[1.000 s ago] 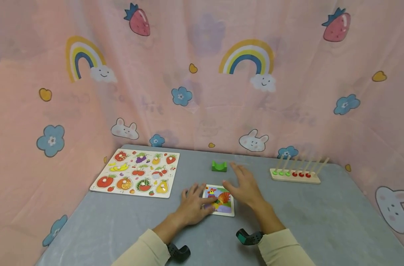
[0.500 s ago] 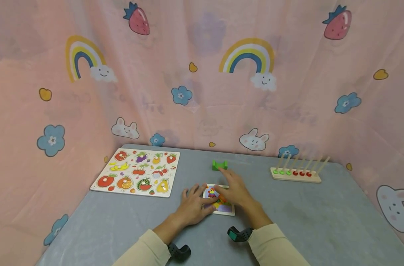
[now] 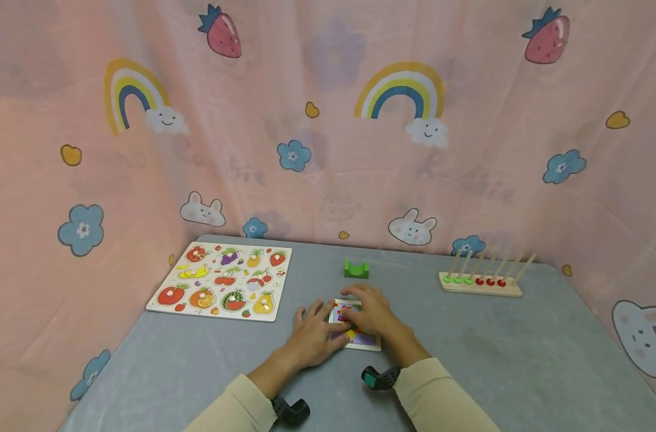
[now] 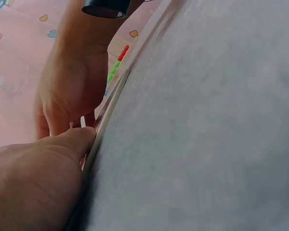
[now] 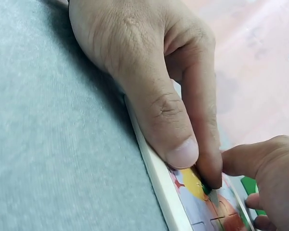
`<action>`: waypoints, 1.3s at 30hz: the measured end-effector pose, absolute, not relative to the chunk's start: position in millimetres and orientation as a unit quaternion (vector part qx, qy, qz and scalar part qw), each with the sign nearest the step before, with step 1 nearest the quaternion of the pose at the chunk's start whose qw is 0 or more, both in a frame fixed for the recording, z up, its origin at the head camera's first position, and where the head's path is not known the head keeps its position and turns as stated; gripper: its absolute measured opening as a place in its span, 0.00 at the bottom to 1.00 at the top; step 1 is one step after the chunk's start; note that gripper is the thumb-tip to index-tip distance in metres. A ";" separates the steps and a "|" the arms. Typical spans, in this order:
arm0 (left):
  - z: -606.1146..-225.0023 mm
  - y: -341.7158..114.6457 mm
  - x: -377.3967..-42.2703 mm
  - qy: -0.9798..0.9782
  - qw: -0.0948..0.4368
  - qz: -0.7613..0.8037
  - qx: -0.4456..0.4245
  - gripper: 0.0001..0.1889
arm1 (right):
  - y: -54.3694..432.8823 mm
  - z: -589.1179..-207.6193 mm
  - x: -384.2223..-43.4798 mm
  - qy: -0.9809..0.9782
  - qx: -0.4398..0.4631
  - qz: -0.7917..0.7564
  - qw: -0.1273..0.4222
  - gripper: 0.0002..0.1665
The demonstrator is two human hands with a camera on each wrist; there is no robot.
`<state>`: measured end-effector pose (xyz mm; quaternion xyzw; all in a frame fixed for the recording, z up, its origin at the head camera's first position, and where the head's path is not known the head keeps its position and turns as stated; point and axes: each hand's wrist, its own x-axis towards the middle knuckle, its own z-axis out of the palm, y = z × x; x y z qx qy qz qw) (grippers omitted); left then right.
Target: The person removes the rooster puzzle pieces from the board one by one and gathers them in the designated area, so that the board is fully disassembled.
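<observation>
A small framed jigsaw puzzle [image 3: 367,341] with a colourful rooster picture lies on the table between the two hands. My left hand [image 3: 312,336] spreads over its left side, its thumb and index finger resting on the picture. In the right wrist view, that left thumb [image 5: 181,153] lies just inside the pale frame [image 5: 156,175]. My right hand [image 3: 372,311] reaches over the upper part of the puzzle. Its thumb is over the picture and its bent index finger extends past the far edge. The right fingers [image 5: 253,199] show beyond the far rim. Both hands hide much of the picture.
Behind the puzzle sits a green notched block [image 3: 356,270]. A fruit peg puzzle board [image 3: 219,282] lies at the back left. At the back right stands a wooden peg rack [image 3: 480,285] with green and red beads. A pink curtain [image 3: 328,180] hangs behind the grey table [image 3: 225,354].
My right hand has moved left and lower, from beside the puzzle to over its upper part, uncovering the green block again on the way. My left hand has stayed in place.
</observation>
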<state>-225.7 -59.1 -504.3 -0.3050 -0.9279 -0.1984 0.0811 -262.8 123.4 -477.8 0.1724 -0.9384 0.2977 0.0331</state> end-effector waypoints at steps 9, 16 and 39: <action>-503.6 -61.0 -225.8 -0.927 0.080 -0.202 -0.305 0.18 | 116.8 -475.4 -265.7 -0.956 0.150 0.254 -0.001 0.11; -504.7 -61.6 -226.7 -0.927 0.085 -0.202 -0.304 0.18 | 112.8 -470.2 -266.9 -0.959 0.146 0.240 -0.026 0.08; -504.8 -59.4 -225.9 -0.931 0.084 -0.194 -0.299 0.17 | 110.0 -471.5 -265.6 -0.948 0.182 0.262 0.019 0.10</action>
